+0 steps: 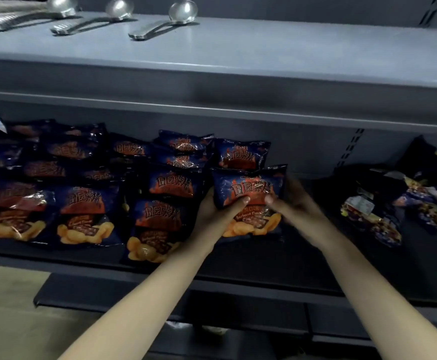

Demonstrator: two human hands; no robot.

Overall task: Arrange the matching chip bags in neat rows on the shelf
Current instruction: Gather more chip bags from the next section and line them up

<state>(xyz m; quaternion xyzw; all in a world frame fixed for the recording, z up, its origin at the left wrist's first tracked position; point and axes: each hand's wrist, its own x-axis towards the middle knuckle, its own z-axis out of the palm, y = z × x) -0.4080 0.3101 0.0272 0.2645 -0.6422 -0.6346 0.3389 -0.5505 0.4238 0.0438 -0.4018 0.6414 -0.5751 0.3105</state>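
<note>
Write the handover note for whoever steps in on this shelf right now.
Left hand and right hand: both grip one barbecue chip bag, held over the right end of the lower shelf.
Done: matching bags lie in rough rows across the left and middle of that shelf, some overlapping.
Left: set the held bag down in front of the back-row bag, then straighten the overlaps.
A pile of different packets sits at the right, apart; three ladles lie on the upper shelf.
</note>
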